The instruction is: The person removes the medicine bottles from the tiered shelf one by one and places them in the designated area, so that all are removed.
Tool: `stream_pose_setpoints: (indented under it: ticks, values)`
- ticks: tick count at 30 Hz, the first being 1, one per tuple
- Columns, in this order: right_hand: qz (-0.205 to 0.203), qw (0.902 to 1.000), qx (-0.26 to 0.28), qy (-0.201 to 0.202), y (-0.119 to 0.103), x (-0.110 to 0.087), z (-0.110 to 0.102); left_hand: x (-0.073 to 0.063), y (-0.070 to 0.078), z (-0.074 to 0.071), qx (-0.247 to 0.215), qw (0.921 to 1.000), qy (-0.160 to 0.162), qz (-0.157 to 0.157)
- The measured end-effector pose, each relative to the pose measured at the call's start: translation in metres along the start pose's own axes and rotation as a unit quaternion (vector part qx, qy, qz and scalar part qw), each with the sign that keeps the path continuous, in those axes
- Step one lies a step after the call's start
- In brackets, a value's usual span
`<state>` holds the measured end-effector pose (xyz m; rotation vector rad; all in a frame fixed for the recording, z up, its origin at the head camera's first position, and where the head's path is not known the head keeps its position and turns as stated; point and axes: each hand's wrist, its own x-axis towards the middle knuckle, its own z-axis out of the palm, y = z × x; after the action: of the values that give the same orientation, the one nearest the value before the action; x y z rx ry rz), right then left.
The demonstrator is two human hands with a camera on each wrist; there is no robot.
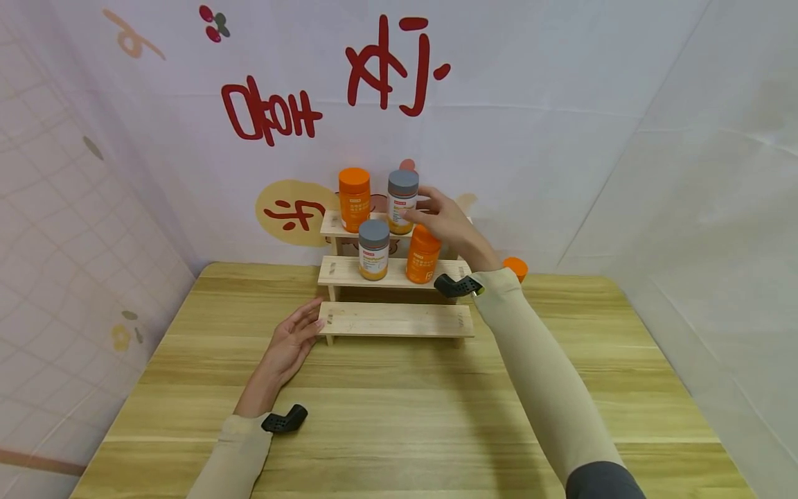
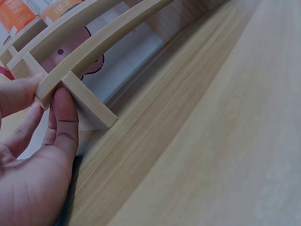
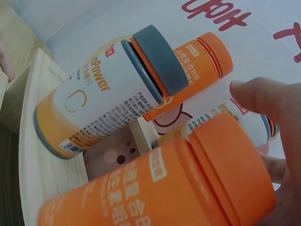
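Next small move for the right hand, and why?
Probably let the right hand release the top gray-capped jar and lift away: that jar stands upright and looks seated on the top shelf, while the left hand grips the bottom shelf at its left end. I'd go upward, since the lower orange jar stands close beneath.

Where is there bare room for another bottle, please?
Bare: the bottom shelf, right of the left hand; the table in front, between the sleeves. Crowded: the middle shelf and top shelf, each with two bottles, the right hand at one.
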<state>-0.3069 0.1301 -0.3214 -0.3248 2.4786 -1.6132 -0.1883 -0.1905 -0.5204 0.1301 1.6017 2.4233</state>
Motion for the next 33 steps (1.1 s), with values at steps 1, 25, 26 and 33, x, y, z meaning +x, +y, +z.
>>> stream_pose_setpoints:
  ticks: [1, 25, 26, 33]
  values:
    - [0.001, 1.0000, -0.001, 0.001, -0.001, 0.002, 0.001, 0.000, 0.000, 0.000, 0.001, 1.0000, 0.000, 0.001]
    - [0.006, 0.9984, 0.019, 0.052, 0.000, 0.009, 0.003, 0.000, 0.000, 0.001, 0.000, 0.9999, 0.006, -0.009]
    - [0.005, 0.9982, 0.024, 0.055, 0.001, 0.008, 0.002, 0.000, 0.000, 0.001, 0.000, 1.0000, 0.005, -0.008]
    - [-0.012, 0.9959, 0.031, 0.084, 0.009, 0.001, -0.008, -0.001, 0.002, 0.001, 0.000, 1.0000, 0.006, -0.007]
